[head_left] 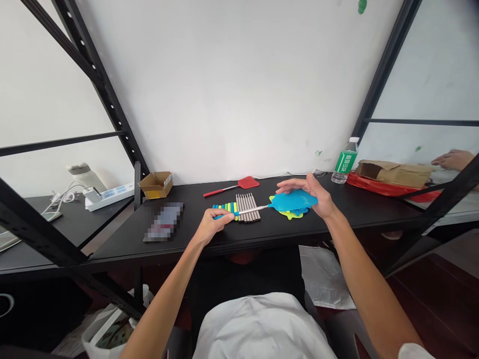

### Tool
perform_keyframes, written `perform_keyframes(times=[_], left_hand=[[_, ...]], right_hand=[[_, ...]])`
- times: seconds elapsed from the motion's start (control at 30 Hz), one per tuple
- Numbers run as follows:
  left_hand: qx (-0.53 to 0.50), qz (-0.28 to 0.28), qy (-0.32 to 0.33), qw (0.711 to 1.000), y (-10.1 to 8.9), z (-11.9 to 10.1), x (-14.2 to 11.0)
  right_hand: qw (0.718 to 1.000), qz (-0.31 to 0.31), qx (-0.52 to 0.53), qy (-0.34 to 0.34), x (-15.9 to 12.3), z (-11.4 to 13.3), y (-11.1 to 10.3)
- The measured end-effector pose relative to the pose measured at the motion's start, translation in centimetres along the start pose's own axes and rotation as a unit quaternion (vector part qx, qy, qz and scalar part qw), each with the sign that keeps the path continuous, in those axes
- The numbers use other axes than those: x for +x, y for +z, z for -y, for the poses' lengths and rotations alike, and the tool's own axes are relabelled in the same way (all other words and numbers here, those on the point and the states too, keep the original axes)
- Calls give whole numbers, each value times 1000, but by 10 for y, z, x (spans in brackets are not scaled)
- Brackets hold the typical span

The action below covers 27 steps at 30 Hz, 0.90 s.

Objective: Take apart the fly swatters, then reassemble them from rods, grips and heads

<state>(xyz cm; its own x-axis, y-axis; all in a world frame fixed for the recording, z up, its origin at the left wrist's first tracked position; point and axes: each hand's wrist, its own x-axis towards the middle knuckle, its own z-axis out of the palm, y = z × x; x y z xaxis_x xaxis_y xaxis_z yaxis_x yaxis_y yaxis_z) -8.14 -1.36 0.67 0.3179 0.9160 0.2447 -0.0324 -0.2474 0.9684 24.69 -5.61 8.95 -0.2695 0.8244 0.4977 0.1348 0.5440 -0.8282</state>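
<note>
A blue fly swatter (294,200) with a silver shaft is held level over the table. Its handle is gripped in my left hand (213,225), fingers closed round it. At the swatter's head, my right hand (313,192) has its fingers stretched out and thumb raised; I cannot tell how firmly it touches the edge. Under the blue head lie yellow-green and blue swatter heads (290,215), partly hidden. Below the shaft are a row of grey metal rods (247,205) and a row of blue, green and yellow handles (227,206). A red fly swatter (248,182) lies behind them.
A small cardboard box (155,185) and a blurred phone-like slab (163,222) are on the left of the black table (202,239). At the right stand a water bottle (345,161) and an open carton (392,172). Another person's hand (453,159) shows beyond the right frame post.
</note>
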Motion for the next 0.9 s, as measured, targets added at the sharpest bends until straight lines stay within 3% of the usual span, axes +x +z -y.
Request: perform_keyframes(times=[0.43, 0.67, 0.9], left_hand=[[41, -6, 25, 999, 1, -4, -1], [-26, -6, 22, 999, 0, 1, 1], [-79, 30, 18, 996, -1, -3, 0]], right_hand=[[999, -28, 23, 36, 4, -2, 5], [995, -75, 56, 39, 9, -9, 6], [990, -116, 59, 50, 8, -13, -9]])
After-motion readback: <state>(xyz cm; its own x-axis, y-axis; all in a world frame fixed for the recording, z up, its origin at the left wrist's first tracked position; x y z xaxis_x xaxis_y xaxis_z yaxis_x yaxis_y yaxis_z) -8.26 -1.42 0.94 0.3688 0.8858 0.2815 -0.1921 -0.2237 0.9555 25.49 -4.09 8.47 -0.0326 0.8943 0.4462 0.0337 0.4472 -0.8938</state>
